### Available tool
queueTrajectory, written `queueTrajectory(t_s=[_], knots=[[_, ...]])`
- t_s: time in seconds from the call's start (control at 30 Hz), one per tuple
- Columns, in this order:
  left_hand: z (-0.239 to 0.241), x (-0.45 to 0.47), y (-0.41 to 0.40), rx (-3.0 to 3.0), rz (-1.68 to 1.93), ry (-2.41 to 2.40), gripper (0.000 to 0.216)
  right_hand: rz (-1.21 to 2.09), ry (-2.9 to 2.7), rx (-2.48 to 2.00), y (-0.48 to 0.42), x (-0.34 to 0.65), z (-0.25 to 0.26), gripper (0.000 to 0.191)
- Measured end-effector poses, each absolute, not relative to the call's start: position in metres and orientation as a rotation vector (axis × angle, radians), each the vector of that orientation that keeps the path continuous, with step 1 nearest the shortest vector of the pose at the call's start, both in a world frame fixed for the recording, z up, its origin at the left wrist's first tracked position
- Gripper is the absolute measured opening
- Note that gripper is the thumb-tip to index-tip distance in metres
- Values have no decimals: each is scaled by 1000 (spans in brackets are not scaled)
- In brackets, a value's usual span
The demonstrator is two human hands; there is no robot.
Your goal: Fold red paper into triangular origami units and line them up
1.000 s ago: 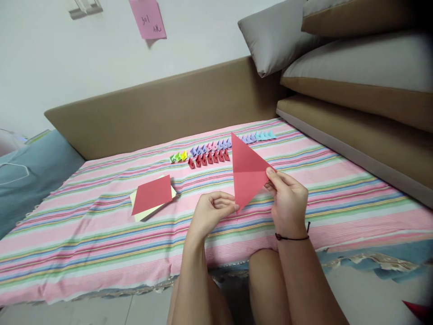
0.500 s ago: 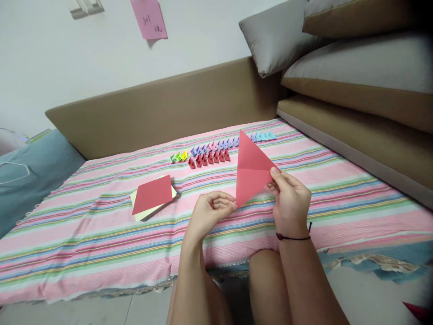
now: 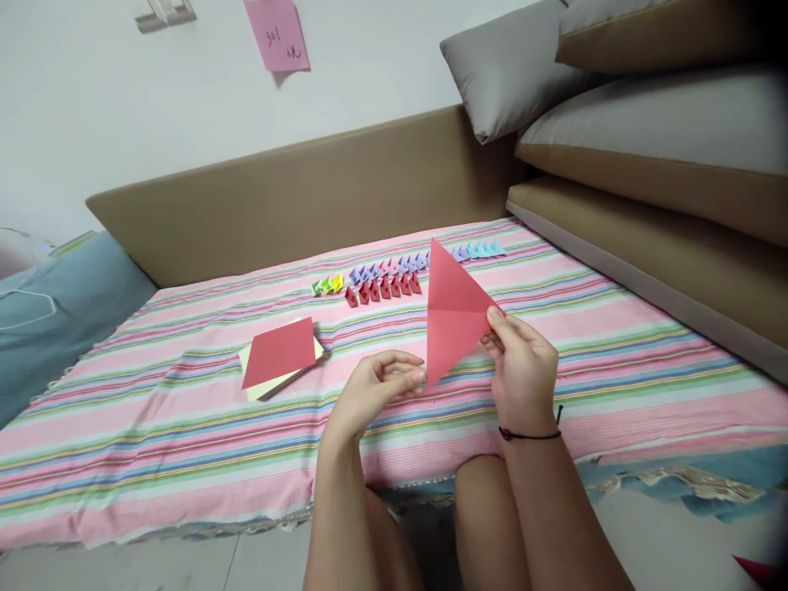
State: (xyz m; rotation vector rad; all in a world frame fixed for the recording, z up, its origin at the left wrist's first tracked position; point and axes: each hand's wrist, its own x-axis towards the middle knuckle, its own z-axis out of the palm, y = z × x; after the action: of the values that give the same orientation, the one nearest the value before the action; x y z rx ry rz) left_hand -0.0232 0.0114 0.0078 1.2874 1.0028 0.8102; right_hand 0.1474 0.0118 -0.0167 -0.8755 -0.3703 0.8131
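Note:
A red sheet of origami paper (image 3: 454,320), folded into a triangle with a crease across its middle, is held upright above the bed cover. My right hand (image 3: 523,353) pinches its right corner between thumb and fingers. Beside the lower corner is my left hand (image 3: 385,386), its thumb and fingers slightly apart and holding nothing. A small gap shows between those fingertips and the paper. To the left lies a stack of square paper (image 3: 271,386), pale yellow at its edge, with a red sheet (image 3: 280,353) on top.
Small folded red paper pieces (image 3: 385,287) stand in a row behind the hands. Green and yellow ones (image 3: 327,284), then purple, pink and light blue ones (image 3: 486,249), line up farther back. Cushions (image 3: 646,123) are piled at right on the striped cloth (image 3: 185,427).
My left hand has let go of the lower corner and drawn slightly left. The triangle in my right hand has shifted a little left and down.

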Motion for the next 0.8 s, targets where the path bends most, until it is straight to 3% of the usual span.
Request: queueTrajectory(t_s=[0.3, 0.47, 0.63, 0.8], knots=[[-4, -8, 21, 854, 1462, 1059, 20, 985, -517, -884, 11, 110, -13, 23], [-2, -15, 18, 1044, 1608, 1219, 19, 968, -674, -980, 13, 111, -19, 24], [-1, -25, 14, 1808, 1565, 1570, 19, 202, -1235, -1188, 7, 123, -9, 47], [-2, -25, 14, 2477, 1206, 1626, 23, -222, -1702, -1214, 2, 117, 0, 20]])
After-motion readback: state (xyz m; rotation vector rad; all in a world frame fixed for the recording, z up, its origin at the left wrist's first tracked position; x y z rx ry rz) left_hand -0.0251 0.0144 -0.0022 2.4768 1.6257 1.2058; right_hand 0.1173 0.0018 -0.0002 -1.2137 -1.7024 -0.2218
